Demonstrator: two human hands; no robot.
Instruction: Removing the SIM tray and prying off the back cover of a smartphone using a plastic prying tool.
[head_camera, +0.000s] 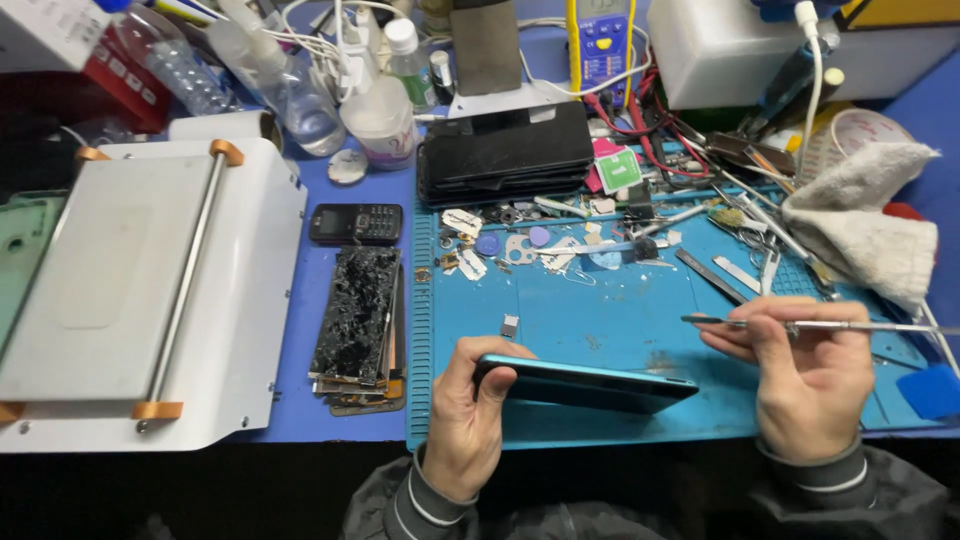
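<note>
Fingers (497, 372) of the left hand (465, 420) are clamped round the phone (585, 384) edge, tilted over the blue mat (600, 310). Thin metal tweezers (800, 324) are pinched by the right hand (810, 385). Slim, slick and probably fragile, so it's best gripped by the frame.

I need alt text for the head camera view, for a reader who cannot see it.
A person's left hand holds a teal smartphone on its edge above a blue work mat, while the right hand holds thin metal tweezers. Around lie a stack of shattered screens, a small black keypad phone and a white flat machine.
</note>
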